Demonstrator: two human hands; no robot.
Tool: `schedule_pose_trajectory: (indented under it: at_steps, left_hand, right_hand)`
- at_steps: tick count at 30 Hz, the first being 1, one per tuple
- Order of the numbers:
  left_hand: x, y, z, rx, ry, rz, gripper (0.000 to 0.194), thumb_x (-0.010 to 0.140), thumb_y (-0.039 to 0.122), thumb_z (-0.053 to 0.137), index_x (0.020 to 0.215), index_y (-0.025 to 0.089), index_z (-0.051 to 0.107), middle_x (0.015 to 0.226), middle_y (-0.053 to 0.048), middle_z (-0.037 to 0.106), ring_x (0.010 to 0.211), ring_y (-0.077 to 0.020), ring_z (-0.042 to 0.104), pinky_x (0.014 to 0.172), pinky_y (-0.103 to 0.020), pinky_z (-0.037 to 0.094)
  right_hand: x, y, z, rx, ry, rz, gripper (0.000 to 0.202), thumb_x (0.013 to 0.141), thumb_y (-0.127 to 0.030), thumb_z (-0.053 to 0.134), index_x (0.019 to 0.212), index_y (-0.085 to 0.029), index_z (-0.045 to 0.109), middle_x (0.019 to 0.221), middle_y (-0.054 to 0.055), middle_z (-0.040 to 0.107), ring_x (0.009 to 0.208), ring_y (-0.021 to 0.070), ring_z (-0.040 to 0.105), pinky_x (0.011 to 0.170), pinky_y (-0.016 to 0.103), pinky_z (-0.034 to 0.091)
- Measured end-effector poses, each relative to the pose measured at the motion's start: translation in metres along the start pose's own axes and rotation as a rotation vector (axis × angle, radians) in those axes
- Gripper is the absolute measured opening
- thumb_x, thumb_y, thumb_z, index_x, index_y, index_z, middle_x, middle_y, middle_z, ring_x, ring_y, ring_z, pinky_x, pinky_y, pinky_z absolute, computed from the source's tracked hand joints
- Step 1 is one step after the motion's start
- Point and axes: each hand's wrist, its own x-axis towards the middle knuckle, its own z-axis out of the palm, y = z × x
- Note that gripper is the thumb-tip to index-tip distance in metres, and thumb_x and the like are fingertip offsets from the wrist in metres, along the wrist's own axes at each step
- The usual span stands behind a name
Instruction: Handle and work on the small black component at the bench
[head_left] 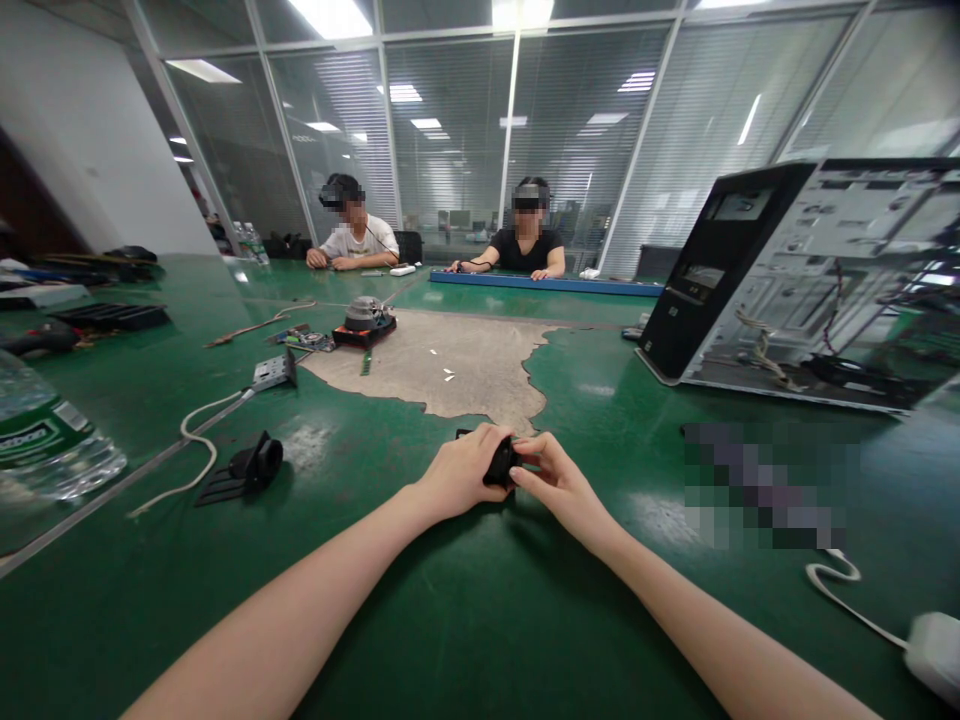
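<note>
Near the middle of the green table (450, 620), my left hand (461, 472) is wrapped round a small black plastic part (500, 462). The fingertips and thumb of my right hand (561, 492) pinch the right side of that same part. My fingers cover much of it, so its exact kind cannot be made out. A dark corner shows beyond my left knuckles. To the left lies another black plastic piece (259, 462) with a round end and flat slats.
An opened computer case (739, 290) stands at right. A cooler with a fan (365, 320), a memory stick (366, 362) and a metal box with a cable (271, 371) lie left of centre. A water bottle (52, 440) is at far left. Two people sit across the table.
</note>
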Motion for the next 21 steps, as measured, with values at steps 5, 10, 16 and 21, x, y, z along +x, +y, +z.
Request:
schedule_pose_trajectory:
  at_steps: [5, 10, 16, 21]
  left_hand:
    - [0.0002, -0.0004, 0.0010, 0.015, 0.002, -0.008, 0.059, 0.064, 0.029, 0.062, 0.114, 0.023, 0.031, 0.109, -0.005, 0.048, 0.091, -0.0223, 0.054, 0.073, -0.032, 0.043]
    - [0.0002, -0.0011, 0.0006, 0.029, -0.004, 0.003, 0.063, 0.062, 0.026, 0.063, 0.115, 0.023, 0.030, 0.109, -0.005, 0.048, 0.090, -0.0223, 0.054, 0.072, -0.032, 0.044]
    - [0.0005, -0.0011, 0.0018, 0.021, 0.010, -0.003, 0.060, 0.063, 0.030, 0.062, 0.115, 0.022, 0.031, 0.108, -0.005, 0.048, 0.090, -0.0222, 0.054, 0.073, -0.032, 0.044]
    - [0.0009, -0.0016, 0.0017, 0.008, 0.009, 0.004, 0.059, 0.063, 0.028, 0.062, 0.114, 0.023, 0.032, 0.108, -0.004, 0.048, 0.091, -0.0217, 0.053, 0.074, -0.031, 0.044]
  right_hand:
    - [0.0025, 0.0009, -0.0004, -0.019, 0.011, 0.056, 0.024, 0.075, -0.028, 0.055, 0.096, -0.022, 0.045, 0.101, 0.003, 0.050, 0.091, 0.0153, 0.053, 0.079, 0.032, 0.047]
    - [0.0001, 0.0011, -0.0007, -0.005, -0.031, 0.020, 0.025, 0.072, -0.023, 0.059, 0.091, -0.023, 0.044, 0.096, 0.002, 0.051, 0.095, 0.0156, 0.052, 0.082, 0.031, 0.046]
    - [0.0004, 0.0028, -0.0015, -0.008, 0.001, 0.004, 0.017, 0.075, -0.027, 0.055, 0.087, -0.023, 0.045, 0.095, 0.001, 0.050, 0.091, 0.0148, 0.053, 0.080, 0.031, 0.046]
    - [0.0025, 0.0041, -0.0012, -0.020, -0.006, 0.044, 0.029, 0.074, -0.026, 0.056, 0.099, -0.022, 0.043, 0.102, 0.004, 0.050, 0.094, 0.0163, 0.053, 0.083, 0.034, 0.045]
